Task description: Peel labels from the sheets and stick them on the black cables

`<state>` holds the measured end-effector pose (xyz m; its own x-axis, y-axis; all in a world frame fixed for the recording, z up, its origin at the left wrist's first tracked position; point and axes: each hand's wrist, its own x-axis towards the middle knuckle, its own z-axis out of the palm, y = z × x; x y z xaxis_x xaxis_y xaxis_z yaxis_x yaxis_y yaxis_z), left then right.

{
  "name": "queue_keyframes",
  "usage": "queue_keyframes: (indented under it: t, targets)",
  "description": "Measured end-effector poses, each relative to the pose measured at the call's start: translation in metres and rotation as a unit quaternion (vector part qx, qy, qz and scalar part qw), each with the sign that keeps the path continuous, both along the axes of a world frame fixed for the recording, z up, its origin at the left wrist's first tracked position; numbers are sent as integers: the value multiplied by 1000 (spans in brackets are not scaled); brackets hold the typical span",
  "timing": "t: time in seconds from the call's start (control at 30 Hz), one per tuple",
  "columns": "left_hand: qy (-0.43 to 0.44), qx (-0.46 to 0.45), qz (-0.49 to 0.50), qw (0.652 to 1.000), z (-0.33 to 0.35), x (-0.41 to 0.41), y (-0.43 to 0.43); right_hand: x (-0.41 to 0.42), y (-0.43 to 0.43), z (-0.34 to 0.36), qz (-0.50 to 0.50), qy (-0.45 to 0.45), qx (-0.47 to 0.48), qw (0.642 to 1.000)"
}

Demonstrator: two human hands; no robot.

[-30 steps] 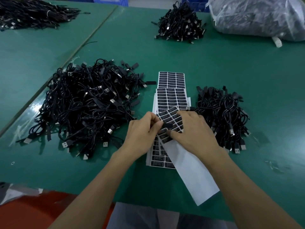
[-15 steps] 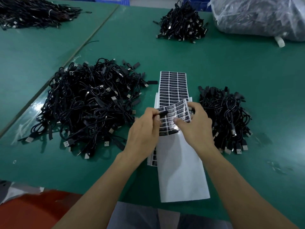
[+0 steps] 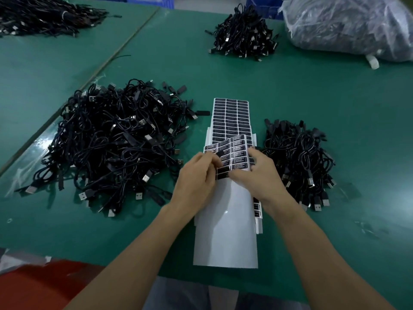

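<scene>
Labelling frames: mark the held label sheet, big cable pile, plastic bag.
held label sheet (image 3: 225, 231), head view, bare white backing
big cable pile (image 3: 116, 148), head view, heap's middle
plastic bag (image 3: 348, 25), head view, front

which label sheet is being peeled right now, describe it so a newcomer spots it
On the green table, between the big cable heap and the smaller cable heap, lies a stack of label sheets. The right hand holds the nearest sheet while the left hand pinches a label on it. Unlike the flat full sheet beyond, its lower part is bare white backing.
</scene>
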<state>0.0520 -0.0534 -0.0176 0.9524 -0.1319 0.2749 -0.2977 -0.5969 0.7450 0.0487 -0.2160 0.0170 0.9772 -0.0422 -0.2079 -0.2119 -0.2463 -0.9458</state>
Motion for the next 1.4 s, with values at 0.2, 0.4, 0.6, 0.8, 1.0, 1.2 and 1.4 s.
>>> queue_keyframes:
  t: [0.2, 0.4, 0.6, 0.8, 1.0, 1.2, 1.4]
  targets:
    - [-45, -16, -37, 998, -3, -4, 1, 1, 5, -15, -86, 22, 74, 993]
    - [-29, -42, -10, 999, -6, -2, 0, 2, 1, -15, -68, 50, 132, 988]
    - [-19, -44, 2, 999, -3, -2, -1, -3, 0, -15, -40, 43, 121, 991]
    - [7, -53, 8, 999, -4, -2, -2, -7, -1, -14, -5, 37, 104, 994]
    - [16, -56, 13, 998, -6, 1, -2, -8, -1, -14, 0, 38, 94, 995]
    - [39, -52, 26, 998, -6, 1, -2, -9, 3, -15, -12, 37, 86, 996]
    - [21, -66, 24, 997, -4, 1, -1, -15, 7, -9, -44, 0, 37, 998]
